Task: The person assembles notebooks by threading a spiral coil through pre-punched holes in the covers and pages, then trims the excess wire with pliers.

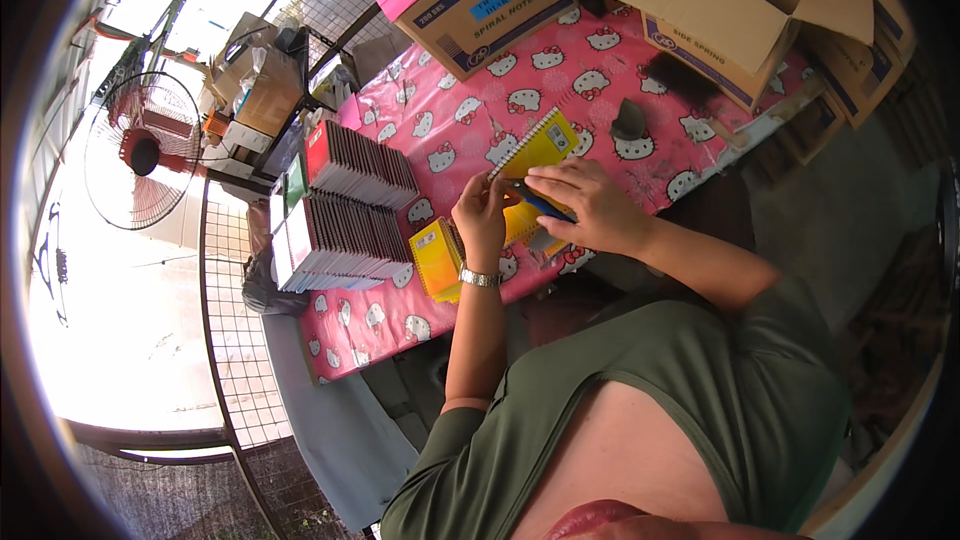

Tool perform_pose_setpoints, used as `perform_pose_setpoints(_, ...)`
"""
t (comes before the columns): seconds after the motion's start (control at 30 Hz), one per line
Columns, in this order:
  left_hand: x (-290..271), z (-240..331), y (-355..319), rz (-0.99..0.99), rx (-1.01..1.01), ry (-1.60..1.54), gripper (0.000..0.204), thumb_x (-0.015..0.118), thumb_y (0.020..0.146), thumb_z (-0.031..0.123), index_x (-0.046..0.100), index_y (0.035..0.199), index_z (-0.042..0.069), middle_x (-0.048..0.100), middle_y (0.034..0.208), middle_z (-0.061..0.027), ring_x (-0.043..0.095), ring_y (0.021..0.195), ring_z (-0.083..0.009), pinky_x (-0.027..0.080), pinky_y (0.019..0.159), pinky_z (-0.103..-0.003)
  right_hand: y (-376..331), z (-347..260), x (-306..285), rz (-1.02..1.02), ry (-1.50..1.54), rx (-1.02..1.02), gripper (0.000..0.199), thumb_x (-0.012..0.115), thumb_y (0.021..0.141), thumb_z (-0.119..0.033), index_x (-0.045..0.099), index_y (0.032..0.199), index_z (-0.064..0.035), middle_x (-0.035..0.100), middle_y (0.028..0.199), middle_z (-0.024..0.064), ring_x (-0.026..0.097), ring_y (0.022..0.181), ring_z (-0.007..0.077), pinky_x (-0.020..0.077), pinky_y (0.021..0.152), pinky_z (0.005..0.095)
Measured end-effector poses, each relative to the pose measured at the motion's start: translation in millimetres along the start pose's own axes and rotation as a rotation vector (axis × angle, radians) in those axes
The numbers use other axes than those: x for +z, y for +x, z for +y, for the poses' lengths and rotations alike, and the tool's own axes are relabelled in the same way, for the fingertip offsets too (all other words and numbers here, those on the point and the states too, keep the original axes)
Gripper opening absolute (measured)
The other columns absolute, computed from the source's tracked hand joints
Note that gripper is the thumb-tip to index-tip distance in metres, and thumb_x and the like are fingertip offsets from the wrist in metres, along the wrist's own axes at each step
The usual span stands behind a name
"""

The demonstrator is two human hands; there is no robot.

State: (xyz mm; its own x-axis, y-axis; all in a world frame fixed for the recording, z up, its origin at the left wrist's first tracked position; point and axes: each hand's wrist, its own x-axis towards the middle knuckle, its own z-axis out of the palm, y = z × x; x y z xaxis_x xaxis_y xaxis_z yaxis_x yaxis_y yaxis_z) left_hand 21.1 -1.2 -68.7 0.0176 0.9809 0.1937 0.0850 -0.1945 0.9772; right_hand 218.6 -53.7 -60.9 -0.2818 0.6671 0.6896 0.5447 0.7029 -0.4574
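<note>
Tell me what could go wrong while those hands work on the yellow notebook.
The yellow spiral-bound notebook is propped tilted between the left hand and right hand; it may slip. The small yellow notebook stack sits near the pink patterned tablecloth's front edge and could be knocked off.

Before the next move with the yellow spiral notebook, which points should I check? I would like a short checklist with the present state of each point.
1. Left hand holds the yellow spiral notebook at its edge: ok.
2. Right hand rests on the notebook, over a blue object: ok.
3. What the blue object is: cannot tell.
4. Notebook lies flat on the pink tablecloth: not ok, it is tilted up.
5. Second yellow notebook lies beside the left wrist, apart from the hand: ok.
6. Rows of stacked notebooks stay tidy: ok.
</note>
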Motion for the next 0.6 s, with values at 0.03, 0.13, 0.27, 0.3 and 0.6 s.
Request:
perform_pose_setpoints(0.03,0,-1,0,0.007,0.019,0.009,0.017,0.061,0.096,0.005,0.066,0.106,-0.008,0.070,0.088,-0.0068,0.067,0.075,-0.0103,0.060,0.066,-0.027,4,-2,1,-0.008,0.004,-0.002,0.053,0.074,0.080,-0.021,0.060,0.128,-0.0042,0.061,0.128,0.0076,0.057,0.114,0.0270,0.0439,0.101,0.0431)
perform_pose_setpoints(0.13,-3,-5,-6,0.031,0.055,0.042,0.017,0.060,0.096,0.002,0.067,0.107,-0.008,0.070,0.089,-0.0062,0.067,0.078,-0.0103,0.059,0.069,-0.026,11,-11,1,-0.052,-0.031,0.013,0.050,0.074,0.081,-0.020,0.061,0.126,-0.0028,0.062,0.126,0.0082,0.058,0.113,0.0264,0.0448,0.100,0.0417)
perform_pose_setpoints(0.27,-4,-18,-10,0.099,0.117,0.107,0.016,0.061,0.093,-0.001,0.070,0.106,-0.008,0.071,0.089,-0.0060,0.066,0.079,-0.0096,0.056,0.071,-0.025,12,-17,1,-0.142,0.119,0.164,0.044,0.071,0.082,-0.016,0.063,0.123,-0.0012,0.064,0.122,0.0122,0.059,0.111,0.0288,0.0469,0.098,0.0417)
perform_pose_setpoints(0.3,-4,-23,-11,0.126,0.144,0.125,0.016,0.062,0.093,-0.002,0.070,0.105,-0.007,0.071,0.089,-0.0061,0.066,0.079,-0.0093,0.055,0.072,-0.025,13,-20,-2,-0.181,0.254,0.258,0.043,0.071,0.082,-0.015,0.064,0.122,-0.0011,0.064,0.122,0.0133,0.060,0.110,0.0297,0.0474,0.097,0.0420)
perform_pose_setpoints(0.6,5,-2,-12,0.188,0.273,0.124,0.019,0.064,0.091,-0.003,0.070,0.110,-0.004,0.072,0.083,-0.0068,0.068,0.076,-0.0091,0.054,0.070,-0.023,9,-29,-6,0.041,0.155,0.173,0.047,0.073,0.079,-0.015,0.061,0.122,-0.0032,0.061,0.117,0.0130,0.059,0.109,0.0311,0.0463,0.098,0.0429)
